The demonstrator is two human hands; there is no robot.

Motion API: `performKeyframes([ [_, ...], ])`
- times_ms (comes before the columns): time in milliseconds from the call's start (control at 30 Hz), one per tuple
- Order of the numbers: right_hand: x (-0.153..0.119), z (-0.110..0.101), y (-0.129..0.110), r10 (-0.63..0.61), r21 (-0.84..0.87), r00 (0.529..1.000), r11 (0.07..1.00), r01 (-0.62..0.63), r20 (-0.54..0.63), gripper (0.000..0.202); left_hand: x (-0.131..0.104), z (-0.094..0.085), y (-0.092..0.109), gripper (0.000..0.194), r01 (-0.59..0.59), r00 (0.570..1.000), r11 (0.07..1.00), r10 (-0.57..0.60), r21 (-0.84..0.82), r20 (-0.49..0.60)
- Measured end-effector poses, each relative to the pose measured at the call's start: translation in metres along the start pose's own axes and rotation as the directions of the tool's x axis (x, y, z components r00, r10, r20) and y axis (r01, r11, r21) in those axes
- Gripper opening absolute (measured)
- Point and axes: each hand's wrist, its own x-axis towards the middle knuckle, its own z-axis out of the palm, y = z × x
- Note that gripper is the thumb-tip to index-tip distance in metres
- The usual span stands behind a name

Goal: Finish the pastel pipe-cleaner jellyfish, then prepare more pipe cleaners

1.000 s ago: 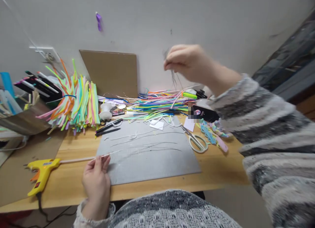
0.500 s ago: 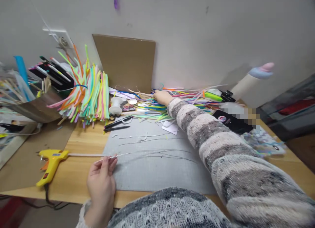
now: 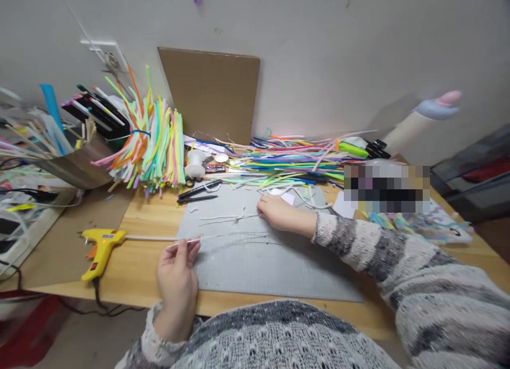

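My left hand (image 3: pixel 178 268) pinches the end of a thin white wire (image 3: pixel 211 237) over the left edge of the grey mat (image 3: pixel 279 273). My right hand (image 3: pixel 279 214) is closed above the upper middle of the mat, its fingertips by the thin pale strands (image 3: pixel 223 218) lying there. Whether it grips one of them is too small to tell. Behind the mat lies a loose pile of coloured pipe cleaners (image 3: pixel 290 159).
A yellow glue gun (image 3: pixel 99 252) lies left of the mat. Bundled pipe cleaners (image 3: pixel 159 145), a spool (image 3: pixel 195 164) and black pens (image 3: pixel 198 199) stand or lie behind. Cardboard (image 3: pixel 211 95) leans on the wall. A white bottle (image 3: pixel 410 127) is at the back right.
My right hand has come back from the coloured pipe cleaner pile to above the mat. My left hand still pinches the wire. The view has shifted slightly.
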Motion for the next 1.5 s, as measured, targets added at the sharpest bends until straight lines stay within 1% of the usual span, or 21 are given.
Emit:
performKeyframes([
  [100, 0.001, -0.005, -0.001, 0.018, 0.008, 0.999, 1.000, -0.018, -0.033, 0.021, 0.000, 0.001, -0.001, 0.041, -0.008, 1.000, 1.000, 0.008, -0.006, 0.023],
  [233, -0.009, -0.037, 0.003, 0.037, 0.065, 0.996, 0.997, -0.032, -0.087, 0.017, -0.003, 0.009, 0.008, 0.040, -0.039, 0.996, 0.999, 0.041, -0.028, 0.082],
  [367, -0.033, -0.077, -0.007, 0.036, 0.302, 0.978, 0.953, 0.028, -0.205, 0.015, -0.009, 0.038, 0.038, 0.037, -0.139, 0.974, 0.986, 0.153, -0.088, 0.169],
  [433, -0.045, -0.091, -0.018, 0.039, 0.415, 0.968, 0.907, 0.070, -0.249, 0.011, -0.012, 0.060, 0.058, 0.033, -0.226, 0.931, 0.971, 0.239, -0.079, 0.276],
  [467, -0.050, -0.097, -0.024, 0.038, 0.468, 0.967, 0.879, 0.088, -0.253, 0.010, -0.013, 0.073, 0.068, 0.032, -0.277, 0.897, 0.956, 0.292, -0.092, 0.332],
  [533, -0.059, -0.104, -0.033, 0.035, 0.623, 0.969, 0.772, 0.129, -0.244, 0.013, -0.017, 0.098, 0.089, 0.030, -0.385, 0.800, 0.916, 0.392, -0.112, 0.454],
  [633, -0.068, -0.108, -0.038, 0.052, 0.859, 0.969, 0.477, 0.189, -0.242, 0.014, -0.024, 0.132, 0.116, 0.023, -0.568, 0.611, 0.810, 0.533, -0.144, 0.585],
  [700, -0.073, -0.110, -0.036, 0.073, 0.918, 0.955, 0.307, 0.251, -0.286, 0.011, -0.031, 0.150, 0.134, 0.020, -0.657, 0.494, 0.733, 0.597, -0.179, 0.632],
  [767, -0.078, -0.111, -0.034, 0.078, 0.912, 0.927, 0.225, 0.342, -0.367, 0.016, -0.040, 0.165, 0.149, 0.021, -0.714, 0.402, 0.668, 0.637, -0.211, 0.658],
  [867, -0.082, -0.110, -0.034, 0.092, 0.854, 0.859, 0.204, 0.479, -0.504, 0.029, -0.053, 0.181, 0.160, 0.035, -0.715, 0.281, 0.628, 0.660, -0.306, 0.697],
  [900, -0.082, -0.109, -0.034, 0.123, 0.828, 0.825, 0.199, 0.525, -0.552, 0.031, -0.056, 0.184, 0.157, 0.041, -0.691, 0.256, 0.636, 0.660, -0.344, 0.706],
  [967, -0.082, -0.106, -0.035, 0.220, 0.772, 0.740, 0.180, 0.609, -0.635, 0.033, -0.060, 0.185, 0.138, 0.050, -0.622, 0.269, 0.684, 0.644, -0.382, 0.716],
  [1033, -0.081, -0.101, -0.036, 0.326, 0.721, 0.652, 0.171, 0.672, -0.685, 0.033, -0.059, 0.180, 0.102, 0.044, -0.544, 0.364, 0.773, 0.569, -0.327, 0.738],
  [1067, -0.080, -0.096, -0.036, 0.364, 0.703, 0.618, 0.173, 0.690, -0.697, 0.033, -0.057, 0.175, 0.079, 0.042, -0.517, 0.383, 0.812, 0.502, -0.270, 0.775],
  [1100, -0.078, -0.091, -0.036, 0.390, 0.690, 0.594, 0.176, 0.702, -0.703, 0.032, -0.055, 0.170, 0.056, 0.039, -0.479, 0.381, 0.859, 0.389, -0.181, 0.839],
  [1133, -0.076, -0.084, -0.037, 0.405, 0.682, 0.580, 0.174, 0.710, -0.707, 0.031, -0.052, 0.164, 0.032, 0.038, -0.407, 0.381, 0.911, 0.235, -0.066, 0.894],
  [1167, -0.074, -0.077, -0.037, 0.409, 0.680, 0.578, 0.163, 0.715, -0.706, 0.030, -0.050, 0.158, 0.011, 0.038, -0.328, 0.382, 0.944, 0.091, 0.042, 0.920],
  [1200, -0.072, -0.068, -0.037, 0.407, 0.680, 0.584, 0.143, 0.719, -0.703, 0.029, -0.048, 0.152, -0.008, 0.039, -0.264, 0.385, 0.957, -0.009, 0.120, 0.923],
  [1300, -0.065, -0.040, -0.039, 0.414, 0.703, 0.623, 0.063, 0.708, -0.664, 0.028, -0.045, 0.136, -0.046, 0.043, -0.225, 0.369, 0.955, -0.098, 0.191, 0.924],
  [1400, -0.058, -0.017, -0.039, 0.432, 0.728, 0.651, 0.018, 0.686, -0.624, 0.029, -0.043, 0.126, -0.061, 0.045, -0.223, 0.350, 0.947, -0.145, 0.233, 0.925],
  [1500, -0.052, -0.004, -0.038, 0.429, 0.741, 0.670, -0.005, 0.672, -0.605, 0.027, -0.039, 0.121, -0.066, 0.041, -0.223, 0.351, 0.939, -0.172, 0.261, 0.920],
])
